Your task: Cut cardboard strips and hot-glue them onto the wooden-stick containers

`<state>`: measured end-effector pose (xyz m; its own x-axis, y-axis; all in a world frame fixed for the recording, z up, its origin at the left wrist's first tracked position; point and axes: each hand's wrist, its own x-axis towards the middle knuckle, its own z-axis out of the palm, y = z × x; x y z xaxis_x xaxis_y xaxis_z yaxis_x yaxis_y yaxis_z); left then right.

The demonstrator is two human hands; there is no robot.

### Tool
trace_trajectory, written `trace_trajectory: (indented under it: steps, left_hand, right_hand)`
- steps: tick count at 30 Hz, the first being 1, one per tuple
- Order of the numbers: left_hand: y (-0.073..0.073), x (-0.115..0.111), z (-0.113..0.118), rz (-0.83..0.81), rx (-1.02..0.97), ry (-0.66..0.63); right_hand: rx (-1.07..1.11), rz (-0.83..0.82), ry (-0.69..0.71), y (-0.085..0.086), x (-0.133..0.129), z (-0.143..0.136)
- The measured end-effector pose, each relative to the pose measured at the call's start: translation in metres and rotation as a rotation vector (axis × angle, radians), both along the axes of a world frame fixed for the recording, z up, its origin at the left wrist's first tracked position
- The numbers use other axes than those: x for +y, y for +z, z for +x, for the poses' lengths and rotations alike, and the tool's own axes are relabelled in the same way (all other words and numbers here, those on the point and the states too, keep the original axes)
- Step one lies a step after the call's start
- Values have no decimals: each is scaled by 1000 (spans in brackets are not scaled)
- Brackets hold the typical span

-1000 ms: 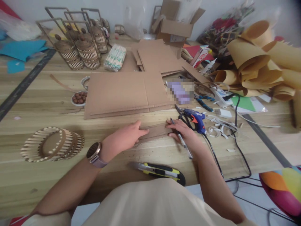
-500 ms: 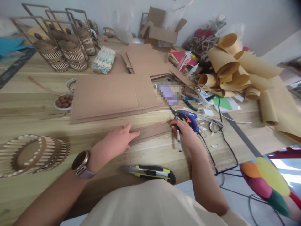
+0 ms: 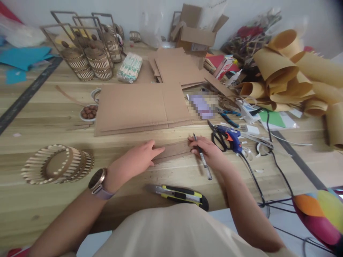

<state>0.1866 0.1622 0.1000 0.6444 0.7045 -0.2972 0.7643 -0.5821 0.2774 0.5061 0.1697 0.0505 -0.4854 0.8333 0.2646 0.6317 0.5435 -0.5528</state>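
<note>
A narrow brown cardboard strip [image 3: 173, 151] lies on the wooden table in front of me. My left hand [image 3: 134, 160] rests on its left end, fingers apart, with the index finger stretched along the strip. At the strip's right end is my right hand [image 3: 207, 150], its fingers closed round a pen [image 3: 205, 162] whose tip points away from me. The right fingertips touch the strip's end. Nearer my body lies a yellow and black cutter [image 3: 182, 195]. Beyond the strip are stacked cardboard sheets [image 3: 134, 105].
A woven basket [image 3: 60, 166] stands at the left. Scissors [image 3: 218, 137], a blue glue gun [image 3: 232, 137] with a black cord and blue-handled pliers [image 3: 229, 117] lie right. Lidded woven containers [image 3: 100, 64], a bowl of nuts [image 3: 89, 112] and paper rolls [image 3: 273, 67] stand farther back.
The view has shifted left, so the table's things appear farther right. The pen in my right hand has tilted, its tip now leaning left. My left hand still rests on the strip.
</note>
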Motion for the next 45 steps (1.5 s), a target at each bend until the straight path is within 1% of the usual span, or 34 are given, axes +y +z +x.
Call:
trace_trajectory:
  steps: [3,7,10,13,16,20,23,30,35,38,45]
  left_hand:
    - [-3,-14,-18,69,-37,79]
    - [-7,-39,-38,143,18,223]
    - [-14,-53,-48,201,40,312]
    - [-22,-60,-54,229,18,357]
    - [-26,-61,-57,242,-1,383]
    - [-27,-60,-60,257,-26,391]
    - [-29,-60,-64,247,-58,375]
    - [-45,-61,-77,288,-139,339]
    - [-51,-58,-84,300,-187,308]
    - [-52,-58,-86,298,-201,333]
    - [-47,-63,-80,277,-189,460]
  right_hand:
    - [16,-8,26,0,3,2]
    - [33,19,11,-6,3,3]
    - [43,20,-15,-11,1,4]
    - [57,8,-35,-14,0,5]
    - [79,-1,-49,-16,-1,4]
    - [101,-37,-64,-17,-1,4]
    - [107,-54,-76,-17,-2,6]
    - [124,-92,-119,-13,-5,12]
    - [109,-113,-117,-8,-6,11]
    - [125,-118,-114,-9,-6,11]
    - [128,-75,-122,-20,-5,17]
